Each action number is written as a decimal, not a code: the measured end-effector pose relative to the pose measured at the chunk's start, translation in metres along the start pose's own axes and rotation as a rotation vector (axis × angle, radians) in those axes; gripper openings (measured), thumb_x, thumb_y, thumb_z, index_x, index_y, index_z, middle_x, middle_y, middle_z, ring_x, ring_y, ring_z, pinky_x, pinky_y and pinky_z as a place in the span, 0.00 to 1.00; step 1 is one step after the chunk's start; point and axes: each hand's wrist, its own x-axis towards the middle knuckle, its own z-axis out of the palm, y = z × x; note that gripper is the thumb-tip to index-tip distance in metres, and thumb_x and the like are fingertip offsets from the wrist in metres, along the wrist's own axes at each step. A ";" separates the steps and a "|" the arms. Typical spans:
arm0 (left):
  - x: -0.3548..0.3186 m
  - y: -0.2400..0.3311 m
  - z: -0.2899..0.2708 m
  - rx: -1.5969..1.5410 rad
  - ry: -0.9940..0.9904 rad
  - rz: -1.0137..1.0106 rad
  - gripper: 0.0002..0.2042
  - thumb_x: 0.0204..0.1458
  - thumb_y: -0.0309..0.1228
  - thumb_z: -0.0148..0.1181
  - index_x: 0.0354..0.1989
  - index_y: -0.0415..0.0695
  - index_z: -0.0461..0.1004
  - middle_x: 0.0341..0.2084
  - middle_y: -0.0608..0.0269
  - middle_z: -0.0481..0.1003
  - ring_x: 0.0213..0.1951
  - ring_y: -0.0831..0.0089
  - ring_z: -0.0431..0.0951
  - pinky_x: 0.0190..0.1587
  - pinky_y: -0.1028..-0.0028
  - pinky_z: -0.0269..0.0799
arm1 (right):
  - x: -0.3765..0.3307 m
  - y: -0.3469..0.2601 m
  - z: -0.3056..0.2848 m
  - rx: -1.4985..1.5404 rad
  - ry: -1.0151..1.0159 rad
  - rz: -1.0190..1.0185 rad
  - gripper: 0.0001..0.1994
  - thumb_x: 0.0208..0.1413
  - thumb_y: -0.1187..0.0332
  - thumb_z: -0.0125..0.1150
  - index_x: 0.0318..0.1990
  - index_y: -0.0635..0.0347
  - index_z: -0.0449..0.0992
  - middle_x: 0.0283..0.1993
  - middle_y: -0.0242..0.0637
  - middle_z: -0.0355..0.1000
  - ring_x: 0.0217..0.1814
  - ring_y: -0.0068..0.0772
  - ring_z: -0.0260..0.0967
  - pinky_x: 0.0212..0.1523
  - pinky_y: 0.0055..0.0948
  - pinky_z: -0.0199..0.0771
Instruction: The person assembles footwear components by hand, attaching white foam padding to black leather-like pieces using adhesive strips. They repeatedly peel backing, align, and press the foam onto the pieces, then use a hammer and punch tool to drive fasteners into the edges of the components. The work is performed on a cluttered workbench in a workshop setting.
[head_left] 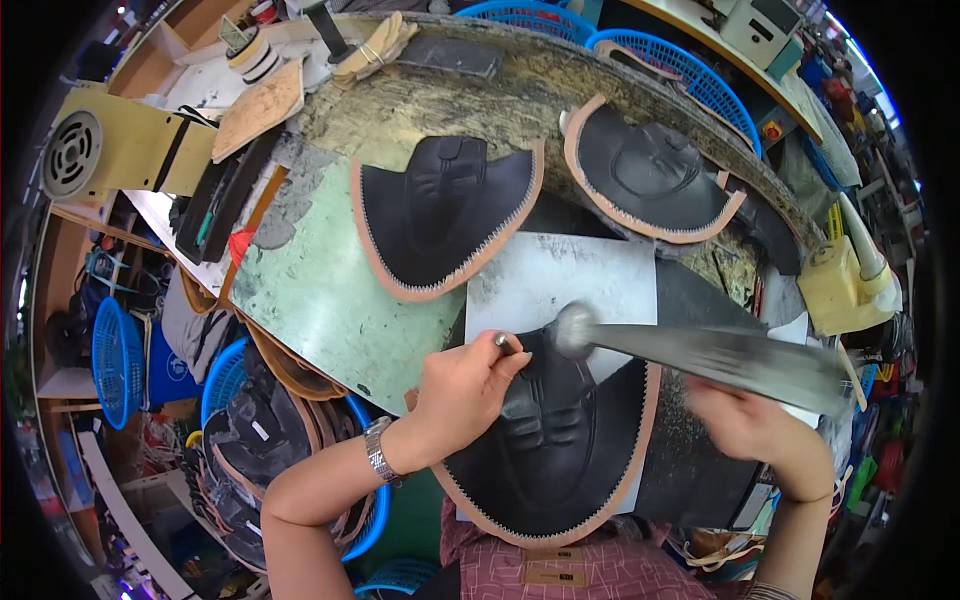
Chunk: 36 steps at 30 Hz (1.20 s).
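Observation:
My left hand (455, 395), with a metal watch on the wrist, is closed around a short metal punch (505, 344). It rests at the top of a black leather shoe upper (545, 455) with a tan, zigzag-stitched edge. My right hand (745, 425) is closed on a hammer (700, 355), smeared by motion. The hammer's rounded metal head is over the top of the upper, just right of the punch. Under the upper lies a white board (560, 270). A second black upper (440, 215) is beyond my left hand, and a third upper (650, 175) lies at the far right.
A green cutting mat (330, 290) covers the table's left. Blue baskets stand around it; the lower-left basket (375, 520) holds several stacked uppers. A yellowish machine (130, 145) stands far left. At the right, a pale cone (862, 235) rises from a yellow block (845, 290).

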 end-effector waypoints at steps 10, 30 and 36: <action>0.026 0.018 -0.003 -0.463 0.010 -0.357 0.09 0.60 0.30 0.46 0.36 0.36 0.65 0.26 0.59 0.76 0.26 0.76 0.77 0.28 0.78 0.74 | -0.015 0.020 0.031 0.037 -0.009 0.033 0.09 0.48 0.66 0.61 0.36 0.59 0.78 0.25 0.51 0.72 0.21 0.50 0.69 0.20 0.37 0.68; 0.026 0.016 0.006 -0.323 -0.046 -0.249 0.07 0.59 0.27 0.47 0.34 0.34 0.66 0.27 0.57 0.77 0.28 0.77 0.78 0.31 0.78 0.75 | -0.022 0.018 0.034 0.118 -0.075 0.082 0.13 0.50 0.64 0.61 0.37 0.66 0.77 0.23 0.48 0.71 0.18 0.50 0.68 0.21 0.36 0.69; 0.024 0.017 0.005 -0.159 -0.063 -0.058 0.06 0.55 0.27 0.52 0.32 0.36 0.68 0.23 0.58 0.75 0.24 0.73 0.77 0.27 0.78 0.72 | -0.023 0.017 0.027 0.109 -0.052 0.120 0.13 0.49 0.65 0.62 0.35 0.68 0.76 0.21 0.44 0.70 0.19 0.45 0.69 0.22 0.35 0.70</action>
